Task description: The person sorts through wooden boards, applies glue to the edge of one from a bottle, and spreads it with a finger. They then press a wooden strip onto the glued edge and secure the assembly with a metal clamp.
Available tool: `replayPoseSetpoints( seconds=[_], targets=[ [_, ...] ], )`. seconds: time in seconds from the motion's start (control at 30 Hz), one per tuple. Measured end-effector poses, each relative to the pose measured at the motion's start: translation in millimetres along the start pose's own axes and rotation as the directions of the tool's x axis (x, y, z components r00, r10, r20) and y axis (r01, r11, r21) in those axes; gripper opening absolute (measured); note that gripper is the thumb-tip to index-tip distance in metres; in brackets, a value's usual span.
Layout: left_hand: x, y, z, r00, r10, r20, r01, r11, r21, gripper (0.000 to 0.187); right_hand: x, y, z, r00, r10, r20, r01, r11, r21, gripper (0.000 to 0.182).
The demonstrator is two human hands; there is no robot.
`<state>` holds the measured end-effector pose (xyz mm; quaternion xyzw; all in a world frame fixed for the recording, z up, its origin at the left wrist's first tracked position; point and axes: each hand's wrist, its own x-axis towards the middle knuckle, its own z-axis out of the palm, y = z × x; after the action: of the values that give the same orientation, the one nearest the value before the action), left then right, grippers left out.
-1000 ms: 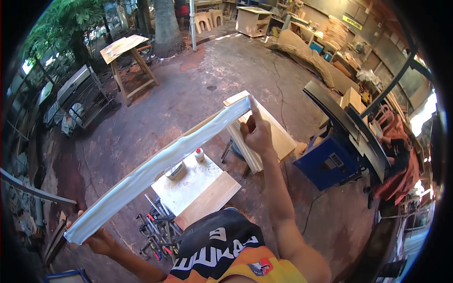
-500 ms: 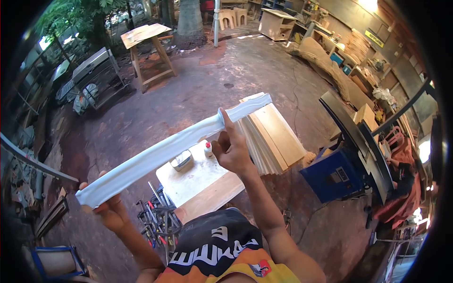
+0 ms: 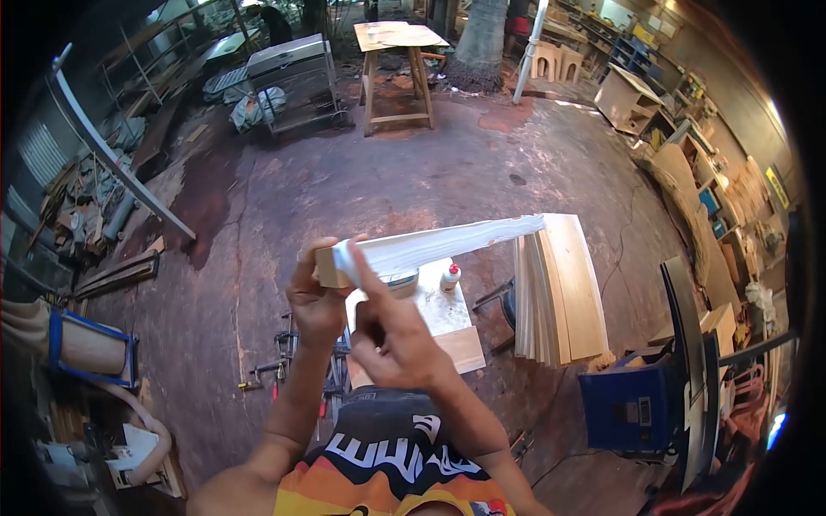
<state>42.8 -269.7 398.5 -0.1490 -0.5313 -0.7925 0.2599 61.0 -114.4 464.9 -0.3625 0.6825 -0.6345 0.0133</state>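
A long wooden strip (image 3: 447, 242), its upper face coated with white glue, reaches from my hands toward a stack of boards (image 3: 564, 292). My left hand (image 3: 318, 297) grips the strip's near end from the left. At that same end, my right hand (image 3: 391, 331) touches the white face with an extended finger, its other fingers curled. Beneath the strip, a glue bottle with a red cap (image 3: 450, 277) and a partly hidden tub (image 3: 403, 282) stand on a white work surface (image 3: 443, 310).
Several clamps (image 3: 280, 365) lie left of the work surface. A blue machine (image 3: 628, 404) stands at the right. Farther off are a wooden table (image 3: 400, 39), a metal cart (image 3: 297, 82), a tree trunk (image 3: 479, 43) and a wooden cabinet (image 3: 628, 99).
My right hand has slid along the strip from its far part to the near end beside my left hand. The strip now points more away from me, and the camera view has turned left.
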Motion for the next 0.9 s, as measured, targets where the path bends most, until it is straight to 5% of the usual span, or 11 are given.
replayPoseSetpoints(
  seconds=[0.03,0.07,0.1,0.23,0.4,0.5,0.53,0.67,0.77,0.9],
  targets=[
    [1,2,9,0.999,-0.032,0.011,0.032,0.999,0.028,0.061,0,2,6,0.997,-0.039,0.071,0.037,0.999,0.029,0.091],
    [1,1,20,1.0,-0.005,0.001,0.006,0.984,-0.179,0.054,3,-5,10,0.984,-0.061,0.168,0.047,0.996,0.081,0.09],
    [0,0,28,0.999,-0.033,-0.029,0.031,0.997,-0.075,0.05,5,-12,12,0.962,-0.087,0.261,0.053,0.99,0.133,0.09],
    [-1,-7,9,0.998,-0.055,-0.005,0.054,0.997,-0.05,0.05,-5,-7,13,0.974,-0.218,0.067,0.179,0.912,0.369,0.092],
    [-3,-1,7,0.997,-0.049,-0.063,0.049,0.999,0.009,0.05,-2,21,-3,0.991,0.117,-0.062,-0.107,0.982,0.153,0.095],
    [-2,2,7,0.994,-0.061,-0.085,0.069,0.994,0.088,0.05,-6,13,4,0.985,0.091,0.149,-0.099,0.994,0.046,0.095],
    [-2,3,10,0.989,-0.07,-0.126,0.076,0.996,0.039,0.05,-9,15,8,0.981,-0.039,0.189,0.019,0.994,0.108,0.094],
    [-3,6,7,0.997,-0.03,-0.065,0.035,0.997,0.075,0.053,-12,16,9,0.999,0.041,-0.019,-0.035,0.964,0.264,0.093],
    [-5,8,5,0.998,-0.005,-0.068,0.012,0.996,0.094,0.053,-6,37,9,0.999,0.036,0.012,-0.037,0.993,0.113,0.092],
    [-3,13,8,0.997,-0.032,-0.069,0.036,0.998,0.054,0.055,-10,50,7,0.958,0.108,-0.267,-0.121,0.992,-0.033,0.088]
  ],
)
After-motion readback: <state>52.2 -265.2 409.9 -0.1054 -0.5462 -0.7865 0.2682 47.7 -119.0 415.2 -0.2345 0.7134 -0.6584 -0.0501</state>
